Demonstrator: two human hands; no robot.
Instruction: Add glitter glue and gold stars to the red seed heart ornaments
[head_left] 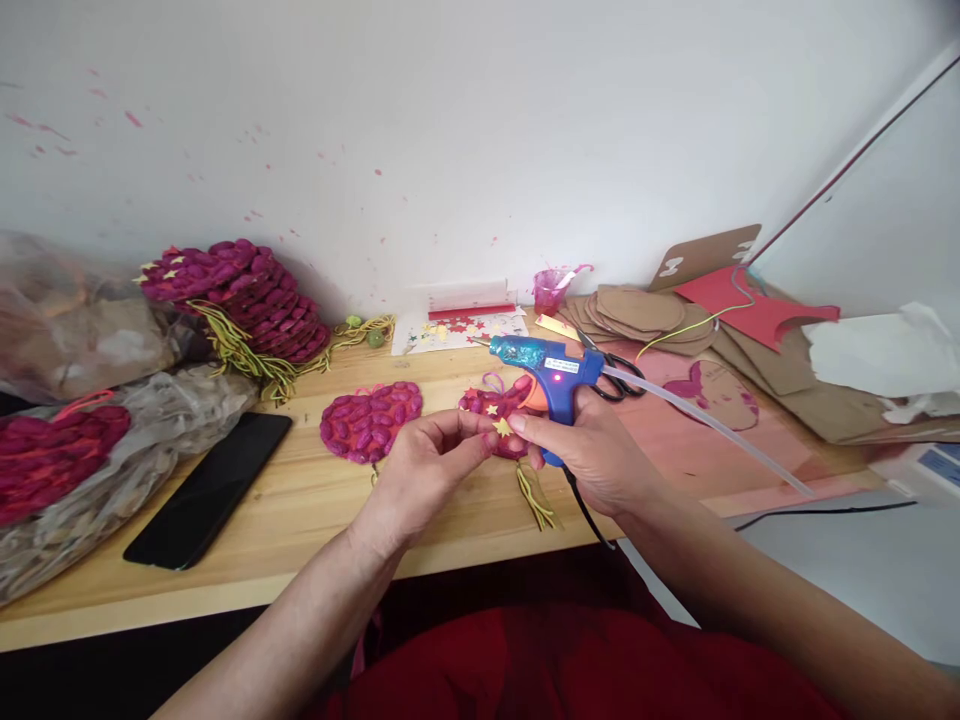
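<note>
My right hand is wrapped round the handle of a blue hot glue gun, with its nozzle pointing left, a red light lit and a long glue stick out of its back. Closed at the fingertips, my left hand holds a small yellow star, which the right thumb also reaches. Just behind the fingers lies a purple heart-shaped piece bearing stars, partly hidden, with a yellow-green tassel below it. Another purple heart lies flat to the left.
A stack of purple pieces stands back left, near plastic bags and a black phone. Loose stars lie on white paper. Scissors, a pink-stained cup and cardboard discs sit behind the glue gun.
</note>
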